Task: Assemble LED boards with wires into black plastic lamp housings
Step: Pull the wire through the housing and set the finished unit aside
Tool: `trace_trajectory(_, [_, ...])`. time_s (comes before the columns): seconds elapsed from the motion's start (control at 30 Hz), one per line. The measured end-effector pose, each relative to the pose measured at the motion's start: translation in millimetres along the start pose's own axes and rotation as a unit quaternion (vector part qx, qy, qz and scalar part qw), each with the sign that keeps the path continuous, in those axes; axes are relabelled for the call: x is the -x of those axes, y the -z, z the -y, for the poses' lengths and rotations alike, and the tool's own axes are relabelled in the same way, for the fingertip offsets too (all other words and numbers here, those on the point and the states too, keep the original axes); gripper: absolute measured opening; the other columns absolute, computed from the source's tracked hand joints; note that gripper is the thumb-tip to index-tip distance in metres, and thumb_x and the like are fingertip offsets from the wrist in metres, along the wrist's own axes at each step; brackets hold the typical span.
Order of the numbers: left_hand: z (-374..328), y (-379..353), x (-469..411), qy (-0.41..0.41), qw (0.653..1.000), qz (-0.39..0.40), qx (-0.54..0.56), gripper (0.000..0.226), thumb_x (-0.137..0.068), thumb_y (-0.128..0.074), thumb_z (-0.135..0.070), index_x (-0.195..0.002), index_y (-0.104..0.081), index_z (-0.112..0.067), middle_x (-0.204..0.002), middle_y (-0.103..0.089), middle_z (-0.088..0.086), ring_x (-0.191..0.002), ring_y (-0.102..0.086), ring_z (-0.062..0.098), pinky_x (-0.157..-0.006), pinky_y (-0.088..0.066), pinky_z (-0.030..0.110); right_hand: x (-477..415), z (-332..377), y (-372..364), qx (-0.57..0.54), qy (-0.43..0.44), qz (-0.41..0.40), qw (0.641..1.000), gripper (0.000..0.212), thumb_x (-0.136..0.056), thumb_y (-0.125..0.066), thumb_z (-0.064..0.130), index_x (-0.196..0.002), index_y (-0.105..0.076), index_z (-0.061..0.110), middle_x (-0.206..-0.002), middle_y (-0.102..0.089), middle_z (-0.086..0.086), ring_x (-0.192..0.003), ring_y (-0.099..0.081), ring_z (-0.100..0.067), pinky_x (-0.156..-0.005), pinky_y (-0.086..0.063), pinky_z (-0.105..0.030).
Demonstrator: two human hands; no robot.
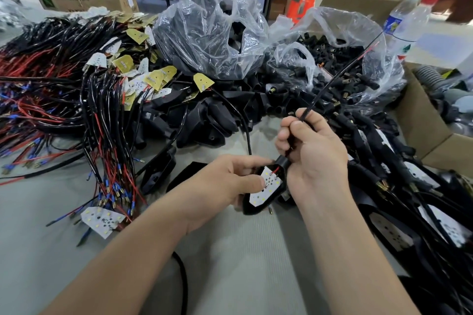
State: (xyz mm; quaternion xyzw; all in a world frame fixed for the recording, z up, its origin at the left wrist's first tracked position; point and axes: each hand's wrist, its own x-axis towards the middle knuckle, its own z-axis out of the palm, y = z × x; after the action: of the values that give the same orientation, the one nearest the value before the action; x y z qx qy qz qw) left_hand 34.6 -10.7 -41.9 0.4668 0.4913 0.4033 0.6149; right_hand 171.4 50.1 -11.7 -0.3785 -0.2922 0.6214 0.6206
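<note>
Big heap of loose wired boards (pixel 102 89) on the left, so plenty left to do. Left hand (pixel 230 179) grips a black housing (pixel 252 208) in the middle, thumb on the LED board (pixel 267 186) already sitting inside. Right hand (pixel 314 151) is clenched round its wire (pixel 332 79), looks like pulling it through the stem. Finished lamps (pixel 389 230) are piled on the right.

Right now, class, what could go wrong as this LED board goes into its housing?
The right hand holds the black cable taut, so the thin red lead on the LED board might tear off. The left hand presses one edge only; the board could sit tilted in the housing.
</note>
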Motion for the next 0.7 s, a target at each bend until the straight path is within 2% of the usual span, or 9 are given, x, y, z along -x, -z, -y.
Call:
trace_trajectory(0.07, [2.8,-3.8,-0.8,-0.01,1.0,-0.017,0.006,0.04,-0.097,-0.061,-0.001,-0.101,-0.077,-0.038,-0.1,-0.076,0.017,-0.084,-0.068,0.029,-0.082,-0.047,0.045,1.1,0.3,-0.9,0.018,-0.008,0.006,1.0,0.024,-0.099,-0.044,-0.013,-0.101,-0.056,0.008,-0.074,-0.067,-0.009,-0.056,-0.059,-0.017,-0.051,-0.045,-0.023])
trace_trajectory(0.13, [4.2,-5.7,-0.8,-0.019,1.0,-0.024,0.007,0.045,-0.1,-0.056,0.002,-0.099,-0.08,-0.036,-0.092,-0.077,0.009,-0.081,-0.068,0.025,-0.077,-0.051,0.039,2.3,1.4,-1.8,0.03,-0.011,0.014,0.999,0.022,-0.099,-0.044,-0.011,-0.1,-0.054,0.008,-0.075,-0.068,-0.01,-0.059,-0.063,-0.019,-0.053,-0.05,-0.023])
trace_trajectory(0.2, [3.4,-6.4,-0.9,-0.032,0.999,-0.013,0.021,0.035,-0.101,-0.054,0.002,-0.108,-0.078,-0.022,-0.091,-0.075,0.01,-0.077,-0.068,0.021,-0.071,-0.057,0.031,3.7,2.2,-2.7,0.03,-0.018,0.018,0.999,0.02,-0.101,-0.044,-0.009,-0.1,-0.054,0.009,-0.074,-0.068,-0.01,-0.058,-0.063,-0.018,-0.052,-0.051,-0.023])
trace_trajectory(0.27, [2.6,-5.8,-0.7,-0.039,0.999,-0.002,0.036,0.028,-0.101,-0.054,0.001,-0.112,-0.075,-0.013,-0.092,-0.075,0.012,-0.076,-0.07,0.018,-0.07,-0.059,0.029,4.2,1.6,-3.2,0.031,-0.022,0.017,0.999,0.02,-0.102,-0.042,-0.007,-0.097,-0.053,0.009,-0.07,-0.066,-0.009,-0.052,-0.058,-0.016,-0.047,-0.045,-0.021])
trace_trajectory(0.37, [3.7,-5.1,-1.0,-0.043,0.999,-0.004,0.006,0.026,-0.1,-0.06,-0.004,-0.116,-0.075,-0.019,-0.093,-0.075,0.013,-0.076,-0.069,0.018,-0.069,-0.058,0.026,3.5,-0.8,-2.0,0.07,-0.019,0.017,0.997,0.024,-0.1,-0.04,-0.008,-0.091,-0.053,0.011,-0.064,-0.063,-0.005,-0.046,-0.048,-0.013,-0.044,-0.036,-0.02])
trace_trajectory(0.43, [2.2,-0.7,-1.6,-0.033,0.999,0.001,-0.031,0.033,-0.094,-0.069,-0.006,-0.12,-0.073,-0.026,-0.091,-0.067,0.014,-0.078,-0.061,0.018,-0.069,-0.053,0.026,3.3,-1.9,-1.1,0.096,-0.02,0.023,0.995,0.025,-0.099,-0.041,-0.007,-0.088,-0.054,0.012,-0.062,-0.062,-0.003,-0.045,-0.045,-0.012,-0.043,-0.034,-0.02])
trace_trajectory(0.5, [0.0,7.4,-0.5,-0.02,0.996,0.068,-0.049,0.048,-0.088,-0.07,-0.005,-0.13,-0.068,-0.029,-0.098,-0.07,0.009,-0.085,-0.062,0.018,-0.074,-0.049,0.028,3.0,-1.5,-0.5,0.108,-0.02,0.028,0.994,0.026,-0.099,-0.041,-0.007,-0.087,-0.055,0.012,-0.06,-0.061,-0.002,-0.044,-0.044,-0.011,-0.043,-0.034,-0.019])
trace_trajectory(0.57, [-1.8,12.1,1.1,-0.012,0.991,0.121,-0.049,0.06,-0.084,-0.063,-0.002,-0.138,-0.063,-0.029,-0.103,-0.075,0.001,-0.088,-0.069,0.015,-0.078,-0.053,0.024,3.0,0.2,-0.1,0.104,-0.029,0.03,0.994,0.026,-0.099,-0.042,-0.007,-0.087,-0.055,0.012,-0.061,-0.061,-0.003,-0.044,-0.045,-0.011,-0.042,-0.034,-0.019])
trace_trajectory(0.7, [5.8,6.2,-1.6,-0.012,0.997,0.066,-0.029,0.062,-0.077,-0.066,0.0,-0.132,-0.063,-0.027,-0.097,-0.076,0.003,-0.084,-0.073,0.018,-0.078,-0.06,0.034,3.2,1.1,0.7,0.065,-0.079,0.034,0.994,0.018,-0.104,-0.047,0.0,-0.091,-0.055,0.01,-0.067,-0.065,-0.008,-0.049,-0.057,-0.015,-0.045,-0.044,-0.022])
